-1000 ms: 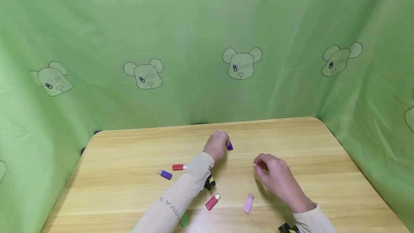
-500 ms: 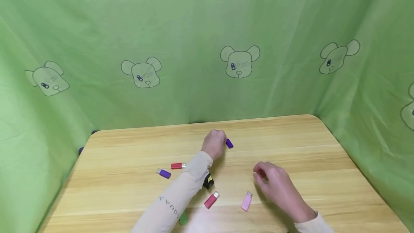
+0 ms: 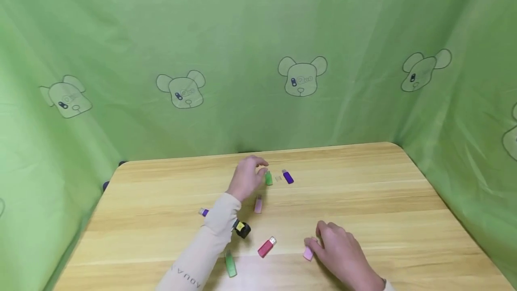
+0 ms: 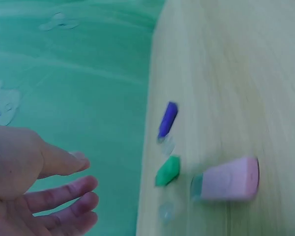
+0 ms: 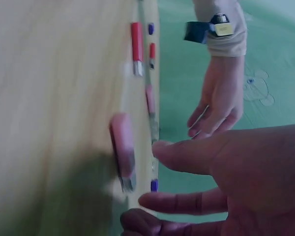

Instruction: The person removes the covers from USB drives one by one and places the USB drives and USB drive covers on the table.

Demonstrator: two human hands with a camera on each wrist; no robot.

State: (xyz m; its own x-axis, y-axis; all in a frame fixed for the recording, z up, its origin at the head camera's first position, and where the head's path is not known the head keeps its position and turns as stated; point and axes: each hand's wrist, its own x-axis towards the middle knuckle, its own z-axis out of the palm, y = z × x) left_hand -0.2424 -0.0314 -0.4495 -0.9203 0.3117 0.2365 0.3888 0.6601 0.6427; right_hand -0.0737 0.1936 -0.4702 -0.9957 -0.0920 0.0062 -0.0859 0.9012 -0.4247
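Our right hand touched the pink stick on the counter, fingers loose, not yet pinching. We judged a pinch across its sides best. Our left hand hung open beside the green stick.

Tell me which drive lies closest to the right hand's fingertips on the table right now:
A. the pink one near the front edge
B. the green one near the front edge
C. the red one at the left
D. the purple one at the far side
A. In the head view the right hand has its fingertips at the pink drive near the front edge, while the purple drive lies far off by the left hand.
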